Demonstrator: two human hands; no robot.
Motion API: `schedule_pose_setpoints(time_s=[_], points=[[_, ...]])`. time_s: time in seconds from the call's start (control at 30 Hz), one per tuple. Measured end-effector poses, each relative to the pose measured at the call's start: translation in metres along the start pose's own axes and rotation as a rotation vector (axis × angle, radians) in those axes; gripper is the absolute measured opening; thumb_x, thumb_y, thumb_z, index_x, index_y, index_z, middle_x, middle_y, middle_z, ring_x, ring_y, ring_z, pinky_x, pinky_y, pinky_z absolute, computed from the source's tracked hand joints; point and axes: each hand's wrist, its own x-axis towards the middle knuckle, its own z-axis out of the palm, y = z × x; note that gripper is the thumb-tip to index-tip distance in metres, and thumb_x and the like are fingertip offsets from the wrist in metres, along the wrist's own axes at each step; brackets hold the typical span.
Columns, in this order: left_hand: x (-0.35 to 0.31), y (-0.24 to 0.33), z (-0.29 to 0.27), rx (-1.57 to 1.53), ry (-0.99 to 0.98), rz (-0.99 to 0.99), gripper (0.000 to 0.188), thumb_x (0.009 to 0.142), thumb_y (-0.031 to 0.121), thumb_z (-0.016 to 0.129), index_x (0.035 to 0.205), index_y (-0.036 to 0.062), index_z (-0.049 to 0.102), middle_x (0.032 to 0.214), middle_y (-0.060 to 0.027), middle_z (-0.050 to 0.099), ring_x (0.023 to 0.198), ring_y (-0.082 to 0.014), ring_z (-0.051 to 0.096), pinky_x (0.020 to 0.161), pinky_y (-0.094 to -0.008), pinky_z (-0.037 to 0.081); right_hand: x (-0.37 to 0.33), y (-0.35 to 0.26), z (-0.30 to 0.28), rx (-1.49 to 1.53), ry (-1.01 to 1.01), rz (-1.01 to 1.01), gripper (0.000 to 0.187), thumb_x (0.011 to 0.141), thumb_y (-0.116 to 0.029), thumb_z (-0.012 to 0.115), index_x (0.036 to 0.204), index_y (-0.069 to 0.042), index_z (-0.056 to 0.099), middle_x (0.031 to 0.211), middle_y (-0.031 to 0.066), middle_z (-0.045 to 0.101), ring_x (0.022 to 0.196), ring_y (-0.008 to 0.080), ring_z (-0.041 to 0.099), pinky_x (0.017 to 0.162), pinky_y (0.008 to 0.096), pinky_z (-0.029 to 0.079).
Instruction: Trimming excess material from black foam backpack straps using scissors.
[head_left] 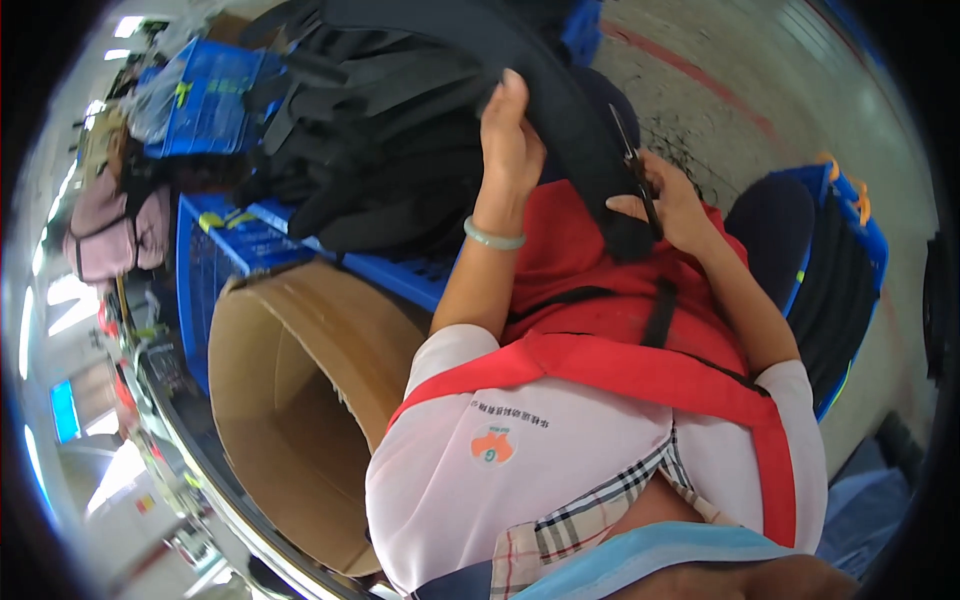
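Okay, so we've got a padded black strap (565, 120) curving down across the lap, its near end over the red apron (590, 290). Our left hand (512, 140) looks to be gripping its edge, though most of the fingers are hidden behind it. Our right hand (675, 200) is closed around a pair of scissors (634, 165), thumb laid over the strap near that end. Can't tell whether the blades are parted.

What worries us: the scissors lie right along the strap's edge, so a small slip or twist could nick the fabric. They're dark against dark, too, which makes a misjudged snip easier. The strap's near end looks unsupported past the thumb, so it could flop toward the blades if the left grip loosens. The left fingers seem safe enough, being on the far side of the strap.

As for clutter, a big heap of black straps (370, 130) sits just beyond the left hand, and the held one overlaps it, so it could snag there. An open cardboard box (370, 310) crowds the left forearm. On the right there's a blue crate (878, 250) of black pieces beside the knee, plus dark thread scraps (675, 150) on the floor.
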Motion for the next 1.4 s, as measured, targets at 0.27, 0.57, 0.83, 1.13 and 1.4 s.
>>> schedule_pose_setpoints(time_s=[0.27,0.57,0.83,1.13,1.4], points=[[-0.016,-0.043,-0.030,0.127,-0.202,-0.371,0.023,0.083,-0.003,0.066,0.106,0.0020,0.064,0.104,-0.0093,0.068,0.095,-0.0201,0.065,0.088,-0.0342,0.051,-0.003,-0.009,-0.022,0.102,0.075,0.069,0.028,0.084,-0.027,0.073,0.097,-0.006,0.058,0.079,-0.0042,0.055,0.073,0.0052,0.050,0.065,0.0211,0.040],[-0.012,-0.056,-0.034,0.149,-0.198,-0.365,0.023,0.083,-0.003,0.066,0.105,0.0021,0.064,0.104,-0.0089,0.068,0.096,-0.0205,0.064,0.090,-0.0351,0.050,-0.003,-0.004,-0.032,0.058,0.034,0.059,0.031,0.083,-0.025,0.074,0.097,-0.005,0.056,0.081,-0.0030,0.051,0.075,0.0066,0.047,0.068,0.0221,0.039],[0.028,-0.016,-0.020,0.004,-0.067,-0.176,0.026,0.083,0.005,0.070,0.108,0.0052,0.063,0.100,-0.0054,0.065,0.096,-0.0205,0.062,0.092,-0.0363,0.049,-0.018,0.000,-0.051,-0.180,-0.119,0.093,0.039,0.076,-0.022,0.077,0.096,-0.002,0.050,0.081,0.0003,0.044,0.076,0.0080,0.041,0.065,0.0258,0.035],[0.022,-0.022,-0.011,0.143,-0.152,-0.107,0.022,0.081,-0.002,0.069,0.102,0.0048,0.063,0.095,-0.0052,0.066,0.089,-0.0180,0.065,0.086,-0.0317,0.053,-0.014,-0.038,-0.041,-0.304,0.018,0.129,0.054,0.076,-0.032,0.078,0.111,-0.002,0.051,0.088,0.0118,0.055,0.080,0.0227,0.052,0.076,0.0337,0.044],[0.018,-0.030,-0.012,0.147,-0.270,-0.128,0.028,0.080,-0.003,0.070,0.106,0.0055,0.063,0.103,-0.0094,0.066,0.096,-0.0203,0.063,0.090,-0.0350,0.051,-0.021,-0.010,-0.033,-0.465,0.138,-0.054,0.062,0.071,-0.035,0.080,0.111,-0.002,0.046,0.099,0.0197,0.059,0.091,0.0394,0.058,0.080,0.0397,0.045]])
